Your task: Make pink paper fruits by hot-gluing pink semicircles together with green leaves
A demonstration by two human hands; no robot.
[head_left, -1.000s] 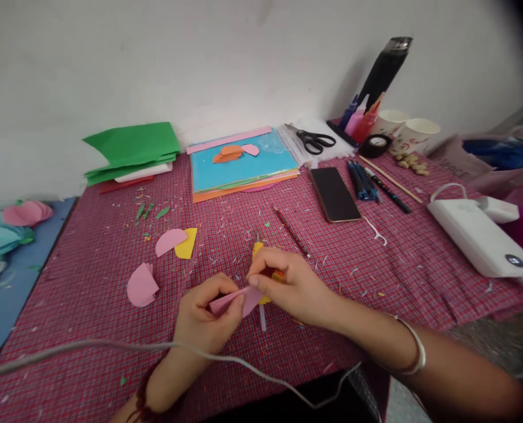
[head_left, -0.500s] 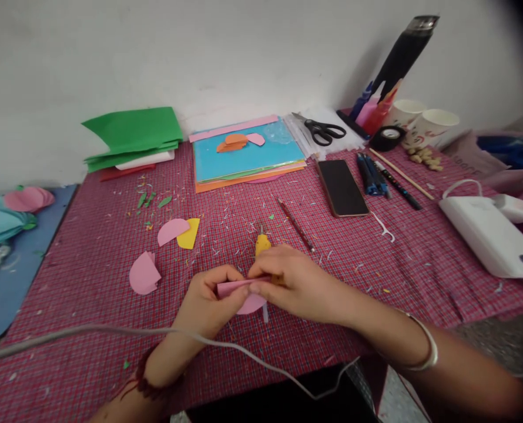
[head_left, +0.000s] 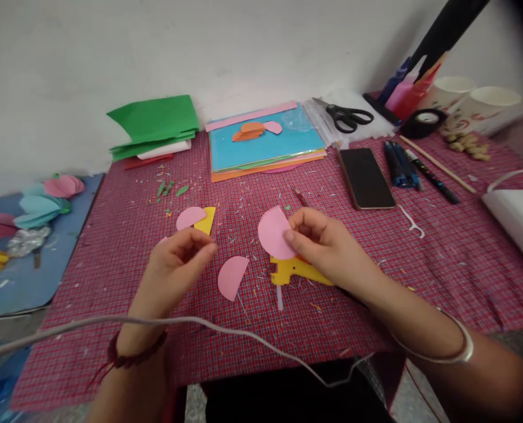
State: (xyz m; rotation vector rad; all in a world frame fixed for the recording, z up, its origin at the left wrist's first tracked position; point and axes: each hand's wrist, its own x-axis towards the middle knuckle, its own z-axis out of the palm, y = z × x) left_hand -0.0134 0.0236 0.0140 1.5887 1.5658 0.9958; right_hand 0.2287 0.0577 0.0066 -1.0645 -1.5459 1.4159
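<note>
My right hand (head_left: 321, 241) pinches a pink paper piece (head_left: 272, 232), rounded with a cut-out wedge on its upper right, between thumb and fingers. Beneath it a yellow glue gun (head_left: 283, 271) lies on the cloth, its handle partly behind that hand. My left hand (head_left: 177, 258) is loosely curled, thumb and index finger slightly apart, with nothing visible between them. Between the hands a folded pink half circle (head_left: 232, 278) lies on the cloth. Beyond my left hand another pink half circle (head_left: 191, 218) overlaps a yellow paper piece (head_left: 205, 221).
Across the front runs a white cable (head_left: 191, 320). Farther back are a phone (head_left: 367, 179), black scissors (head_left: 347, 117), a blue sheet stack (head_left: 265, 150) and green paper (head_left: 160, 120). At left, finished paper shapes (head_left: 43, 208) sit on a blue surface. Scraps dot the checked cloth (head_left: 124, 258).
My hands have moved apart. The right one now holds the pink piece alone, while a folded half circle lies on the cloth between them. The view has shifted left.
</note>
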